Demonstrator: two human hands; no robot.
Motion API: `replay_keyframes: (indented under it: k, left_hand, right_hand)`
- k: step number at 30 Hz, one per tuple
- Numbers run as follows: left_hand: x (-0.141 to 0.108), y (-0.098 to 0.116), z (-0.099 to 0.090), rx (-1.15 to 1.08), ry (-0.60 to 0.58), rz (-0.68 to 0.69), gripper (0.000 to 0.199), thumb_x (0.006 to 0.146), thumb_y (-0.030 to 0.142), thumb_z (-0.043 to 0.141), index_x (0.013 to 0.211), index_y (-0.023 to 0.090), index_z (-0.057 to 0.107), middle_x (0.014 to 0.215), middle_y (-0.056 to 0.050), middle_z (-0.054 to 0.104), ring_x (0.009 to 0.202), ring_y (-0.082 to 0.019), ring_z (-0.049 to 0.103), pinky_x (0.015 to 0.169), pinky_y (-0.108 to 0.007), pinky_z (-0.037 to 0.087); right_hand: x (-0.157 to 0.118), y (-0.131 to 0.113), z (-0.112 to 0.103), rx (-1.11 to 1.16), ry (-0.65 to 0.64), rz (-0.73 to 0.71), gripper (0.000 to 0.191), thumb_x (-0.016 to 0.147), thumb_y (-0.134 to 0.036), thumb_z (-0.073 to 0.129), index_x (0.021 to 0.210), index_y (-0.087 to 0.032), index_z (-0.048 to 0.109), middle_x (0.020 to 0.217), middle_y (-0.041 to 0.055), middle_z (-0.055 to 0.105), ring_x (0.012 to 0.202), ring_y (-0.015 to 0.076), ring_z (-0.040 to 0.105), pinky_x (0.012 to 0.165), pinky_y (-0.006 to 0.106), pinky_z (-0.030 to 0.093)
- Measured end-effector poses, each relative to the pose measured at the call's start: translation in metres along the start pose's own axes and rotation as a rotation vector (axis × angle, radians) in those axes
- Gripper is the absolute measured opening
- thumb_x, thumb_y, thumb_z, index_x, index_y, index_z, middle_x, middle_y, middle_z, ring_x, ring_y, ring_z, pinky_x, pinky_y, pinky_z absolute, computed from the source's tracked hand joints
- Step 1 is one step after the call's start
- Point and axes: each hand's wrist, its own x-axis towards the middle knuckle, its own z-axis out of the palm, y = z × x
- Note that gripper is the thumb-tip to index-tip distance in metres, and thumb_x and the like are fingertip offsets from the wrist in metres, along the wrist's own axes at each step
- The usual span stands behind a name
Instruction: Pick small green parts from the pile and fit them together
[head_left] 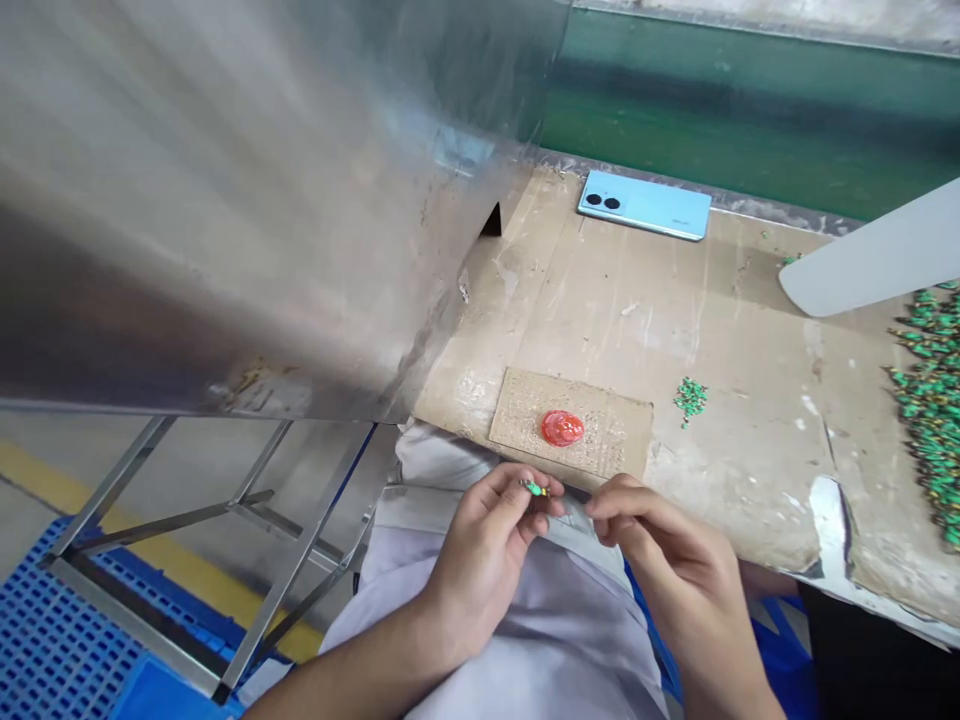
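**Left hand pinches small green piece**

It is clenched just below the cardboard pad, with the right hand curled empty beside it. A red blob sits on the pad; a heap of green pieces lies just right of the pad.
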Motion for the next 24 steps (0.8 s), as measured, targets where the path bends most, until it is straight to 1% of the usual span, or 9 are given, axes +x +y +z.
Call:
replay_keyframes:
  k: [2, 4, 7, 9, 11, 13, 16, 20, 24]
  left_hand:
    - [-0.001, 0.002, 0.0, 0.064, -0.022, 0.016, 0.016, 0.087, 0.026, 0.087, 0.09, 0.013, 0.079, 0.09, -0.006, 0.077, 0.077, -0.011, 0.069, 0.07, -0.019, 0.052]
    - [-0.001, 0.003, -0.001, 0.095, -0.044, 0.008, 0.011, 0.089, 0.022, 0.082, 0.096, 0.014, 0.08, 0.092, -0.007, 0.078, 0.08, -0.013, 0.069, 0.075, -0.023, 0.052]
    - [-0.001, 0.005, -0.002, 0.096, -0.083, -0.03, 0.013, 0.084, 0.013, 0.077, 0.096, 0.014, 0.082, 0.095, -0.007, 0.079, 0.086, -0.016, 0.07, 0.084, -0.026, 0.053]
    - [-0.001, 0.007, -0.004, 0.097, -0.105, -0.059, 0.017, 0.081, 0.01, 0.076, 0.096, 0.014, 0.082, 0.095, -0.007, 0.079, 0.087, -0.015, 0.069, 0.087, -0.027, 0.053]
    - [-0.002, 0.009, -0.005, 0.12, -0.131, -0.07, 0.018, 0.081, 0.011, 0.076, 0.097, 0.015, 0.082, 0.094, -0.006, 0.078, 0.086, -0.014, 0.068, 0.087, -0.026, 0.052]
    - [-0.002, 0.011, -0.005, 0.174, -0.167, -0.062, 0.013, 0.082, 0.014, 0.079, 0.095, 0.014, 0.081, 0.089, -0.005, 0.076, 0.085, -0.014, 0.066, 0.084, -0.024, 0.051]
    - [-0.002, 0.012, -0.007, 0.276, -0.217, -0.062, 0.011, 0.086, 0.021, 0.081, 0.092, 0.013, 0.079, 0.087, -0.005, 0.073, 0.081, -0.013, 0.066, 0.073, -0.023, 0.049]
    - [-0.002, 0.009, -0.012, 0.356, -0.291, -0.111, 0.021, 0.093, 0.034, 0.08, 0.099, 0.013, 0.076, 0.087, -0.006, 0.073, 0.068, -0.012, 0.064, 0.059, -0.022, 0.045]
    - [-0.001, 0.008, -0.013, 0.38, -0.311, -0.111, 0.027, 0.09, 0.037, 0.083, 0.1, 0.014, 0.073, 0.084, -0.005, 0.071, 0.062, -0.011, 0.061, 0.053, -0.021, 0.043]
  right_hand:
    - [0.002, -0.001, 0.003, 0.041, 0.005, 0.002, 0.016, 0.1, -0.026, 0.068, 0.087, -0.023, 0.078, 0.072, 0.0011, 0.072, 0.062, 0.0129, 0.07, 0.056, 0.018, 0.06]
    - [0.003, -0.001, 0.005, 0.091, 0.031, 0.034, 0.01, 0.097, -0.027, 0.073, 0.09, -0.022, 0.079, 0.073, 0.002, 0.076, 0.062, 0.0148, 0.073, 0.056, 0.02, 0.063]
    - [0.003, 0.0, 0.005, 0.135, 0.054, 0.069, 0.005, 0.094, -0.023, 0.078, 0.098, -0.022, 0.081, 0.075, 0.0027, 0.08, 0.063, 0.0174, 0.077, 0.058, 0.023, 0.067]
    - [0.001, 0.002, 0.004, 0.147, 0.058, 0.077, 0.007, 0.094, -0.02, 0.078, 0.099, -0.024, 0.08, 0.079, 0.0022, 0.082, 0.062, 0.0165, 0.077, 0.057, 0.022, 0.067]
    - [0.0, 0.004, 0.002, 0.135, 0.045, 0.073, 0.007, 0.095, -0.019, 0.076, 0.097, -0.025, 0.08, 0.086, 0.0024, 0.083, 0.064, 0.0152, 0.077, 0.057, 0.02, 0.066]
    - [0.0, 0.005, 0.0, 0.092, 0.038, 0.045, 0.007, 0.095, -0.02, 0.076, 0.095, -0.025, 0.08, 0.091, 0.0035, 0.083, 0.074, 0.0163, 0.079, 0.062, 0.021, 0.066]
    - [0.0, 0.006, -0.002, 0.045, 0.027, 0.002, 0.006, 0.096, -0.023, 0.075, 0.092, -0.025, 0.08, 0.093, 0.0054, 0.079, 0.087, 0.0194, 0.077, 0.073, 0.025, 0.066]
    - [-0.001, 0.008, 0.002, 0.077, -0.025, 0.005, 0.009, 0.1, -0.025, 0.071, 0.094, -0.024, 0.078, 0.093, 0.0059, 0.074, 0.083, 0.0186, 0.074, 0.071, 0.026, 0.065]
    - [-0.002, 0.01, 0.007, 0.052, -0.039, -0.022, 0.009, 0.1, -0.024, 0.069, 0.095, -0.023, 0.076, 0.093, 0.0063, 0.072, 0.086, 0.0194, 0.073, 0.073, 0.028, 0.065]
